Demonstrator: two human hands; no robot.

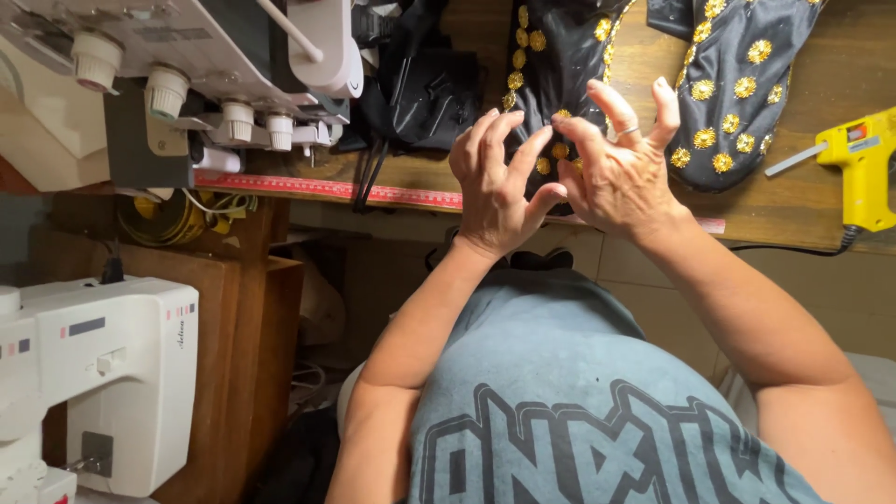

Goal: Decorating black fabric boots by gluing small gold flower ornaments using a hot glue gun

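- We are holding our left hand point(497, 191) and right hand point(621, 159) side by side at the centre of the frame, just above the near edge of the brown wooden worktable point(803, 210).
- We are spreading the fingers of both hands apart and curling them; neither hand is clamping on anything, and the thumb tips are nearly meeting over the cloth.
- The black satin garment piece studded with round gold sequin flowers point(551, 56) is lying on the table directly under and beyond our fingertips, running toward the top centre of the frame.
- A second black satin piece with the same gold flowers point(737, 84) is resting at the upper right, just beside our right hand.
- A yellow plastic glue gun point(863, 163) is lying at the right edge, well apart from the hands.
- A red measuring tape point(327, 187) is running along the table's front edge to the left.
- A white overlock machine with thread dials point(187, 65) is filling the upper left, and a white sewing machine point(103, 373) is standing at the lower left.
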